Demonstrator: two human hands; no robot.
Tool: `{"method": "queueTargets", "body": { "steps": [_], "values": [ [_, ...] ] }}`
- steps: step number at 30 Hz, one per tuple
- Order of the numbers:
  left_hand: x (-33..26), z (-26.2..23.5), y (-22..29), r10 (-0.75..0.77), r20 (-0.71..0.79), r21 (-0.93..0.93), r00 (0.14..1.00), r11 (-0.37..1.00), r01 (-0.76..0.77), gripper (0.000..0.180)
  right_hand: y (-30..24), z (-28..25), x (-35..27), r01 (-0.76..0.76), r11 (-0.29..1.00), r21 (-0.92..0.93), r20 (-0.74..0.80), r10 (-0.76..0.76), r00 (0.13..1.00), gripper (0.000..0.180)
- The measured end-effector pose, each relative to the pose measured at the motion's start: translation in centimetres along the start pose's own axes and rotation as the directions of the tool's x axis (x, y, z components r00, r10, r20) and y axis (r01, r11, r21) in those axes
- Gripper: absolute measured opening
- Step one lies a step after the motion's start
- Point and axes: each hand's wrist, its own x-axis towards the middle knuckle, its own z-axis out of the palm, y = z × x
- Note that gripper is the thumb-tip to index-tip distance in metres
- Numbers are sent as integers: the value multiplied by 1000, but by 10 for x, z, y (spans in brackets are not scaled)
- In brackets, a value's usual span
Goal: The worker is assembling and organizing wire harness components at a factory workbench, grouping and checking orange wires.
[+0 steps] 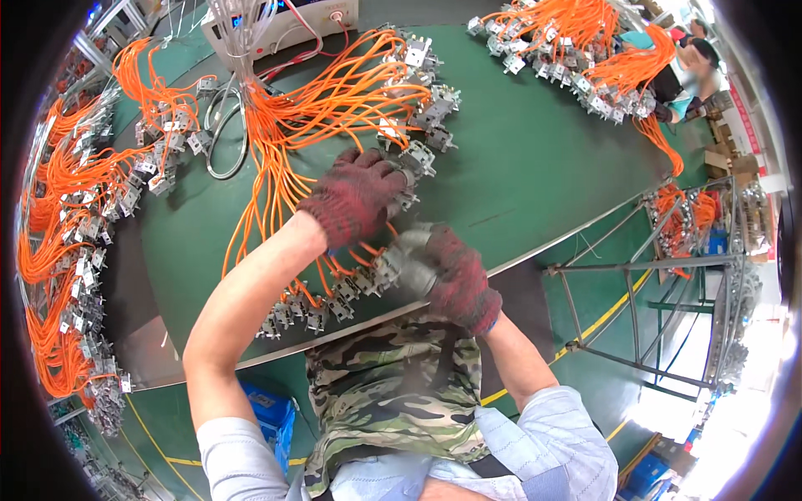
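Observation:
Both my hands wear dark red and grey work gloves. My left hand (355,198) reaches over the bundle of orange cables (334,96), its fingers curled beside grey metal connectors (418,157); what lies under them is hidden. My right hand (458,280) is lower and to the right, near the table's front edge. Its grey fingertips are smeared by motion and point left at the row of connectors (342,292) on the cable ends. Whether they grip one cannot be seen. The cables fan out from a gathered stem over the green tabletop (518,184).
A white bench instrument (292,29) with red leads stands at the back. More orange cable bundles (63,242) line the left, and others (576,50) lie at the far right. A metal frame rack (643,267) stands beyond the right edge. Another person (689,75) is at far right.

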Motion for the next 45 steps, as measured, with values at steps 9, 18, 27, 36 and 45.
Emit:
{"method": "queueTargets", "body": {
  "steps": [9, 18, 27, 36, 45],
  "values": [
    [5, 6, -1, -47, 217, -50, 975, 997, 59, 43, 29, 0, 12, -303, 904, 300, 163, 264, 951, 41],
    [0, 21, -6, -89, 124, -201, 988, 973, 113, 31, 23, -3, 19, 510, 672, -536, 366, -360, 858, 34],
    [3, -5, 11, -202, 305, -204, 931, 941, 271, 36, 20, -28, 100, 345, 826, -446, -263, -489, 832, 46],
    [-8, -6, 11, -167, 242, -291, 956, 927, 236, 38, 55, -42, 133, 191, 976, -101, -130, -204, 970, 37],
    [13, -10, 21, -106, -340, -103, 934, 992, 75, 40, 63, -31, 86, 479, 625, -616, 379, -298, 876, 39]
  ]
}}
